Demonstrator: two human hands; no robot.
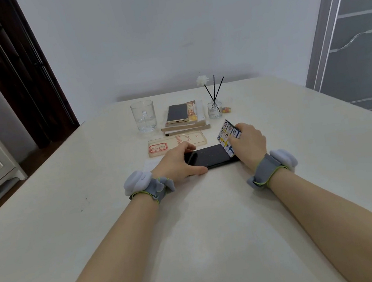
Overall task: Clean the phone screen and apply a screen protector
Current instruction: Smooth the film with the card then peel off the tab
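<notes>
A black phone (210, 157) lies screen-up and sideways on the white table (192, 223). My left hand (178, 163) grips its left end, thumb along the near edge and fingers over the far edge. My right hand (248, 142) holds a printed card (226, 136) with small portrait photos on it. The card is tilted, with its lower edge pressed onto the right part of the screen. A clear phone case (175, 143) with red print lies just behind the phone. Whether a protector film is on the screen cannot be told.
Behind the case stands a stack of books (197, 121) with a second, gold phone (177, 113) on top. A glass mug (143, 116) is at the left of it, a reed diffuser bottle (214, 108) at the right. A white paper (151, 164) lies by my left hand.
</notes>
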